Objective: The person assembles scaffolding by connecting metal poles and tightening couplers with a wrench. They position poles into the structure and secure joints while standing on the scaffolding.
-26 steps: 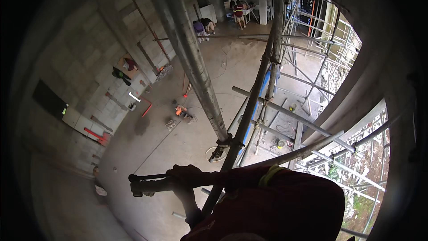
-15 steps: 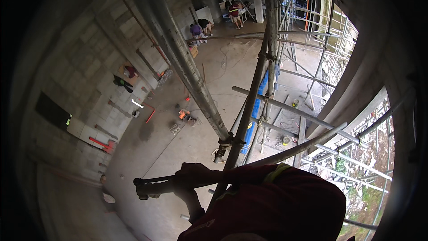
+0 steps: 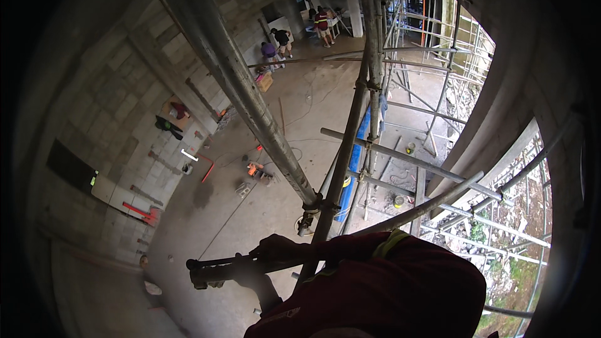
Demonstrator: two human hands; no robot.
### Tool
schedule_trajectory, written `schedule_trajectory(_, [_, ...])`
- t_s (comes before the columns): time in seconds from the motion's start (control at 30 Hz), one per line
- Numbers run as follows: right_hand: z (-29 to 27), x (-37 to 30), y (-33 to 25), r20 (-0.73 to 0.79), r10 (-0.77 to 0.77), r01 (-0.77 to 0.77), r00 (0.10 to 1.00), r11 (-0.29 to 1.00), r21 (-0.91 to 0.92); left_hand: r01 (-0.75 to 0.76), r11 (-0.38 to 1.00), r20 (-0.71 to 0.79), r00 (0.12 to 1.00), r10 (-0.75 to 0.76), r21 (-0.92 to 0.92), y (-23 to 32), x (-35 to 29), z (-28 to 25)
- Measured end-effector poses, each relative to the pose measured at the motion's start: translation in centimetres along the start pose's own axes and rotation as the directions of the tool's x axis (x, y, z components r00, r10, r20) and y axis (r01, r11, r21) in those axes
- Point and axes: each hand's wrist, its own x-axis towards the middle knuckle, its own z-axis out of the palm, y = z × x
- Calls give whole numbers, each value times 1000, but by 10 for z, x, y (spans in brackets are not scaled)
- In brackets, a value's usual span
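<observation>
A dark, long bar-shaped thing with a blocky end (image 3: 201, 274) points to the left, low in the head view. It is mostly in silhouette, so its exact kind cannot be made out. My right hand (image 3: 277, 248), at the end of a dark red sleeve with a yellow-green band, closes on its upper side. From below, my left hand (image 3: 251, 276) grips it nearer the blocky end. Just above my hands, an upright scaffold pipe (image 3: 260, 109) ends at a coupler (image 3: 311, 206) that joins it to a slanting pipe (image 3: 338, 188).
Crossing scaffold pipes (image 3: 407, 158) fill the right side, with rubble ground beyond. Far below lies a concrete floor (image 3: 250, 219) with an orange tool (image 3: 255, 169) and a cable. A block wall (image 3: 119, 131) stands left. Several people (image 3: 322, 22) are at the far end.
My right hand has shifted slightly right along the bar, my left slightly left and down, so they sit farther apart. The view has shifted a little. A stooping person far off has straightened up.
</observation>
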Motion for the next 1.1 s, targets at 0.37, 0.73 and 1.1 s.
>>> schedule_trajectory(0.37, [-7,-6,-12,11,119,-119,993,993,1,-246,965,-187,947,260,95,36,-4,25])
schedule_trajectory(0.73, [-12,-35,20,6,80,-80,997,968,238,-137,975,-158,981,110,-173,37,-13,25])
schedule_trajectory(1.1, [-112,-258,112,-710,105,-435,697,848,-302,-156,988,-257,955,150,-4,28,-12,27])
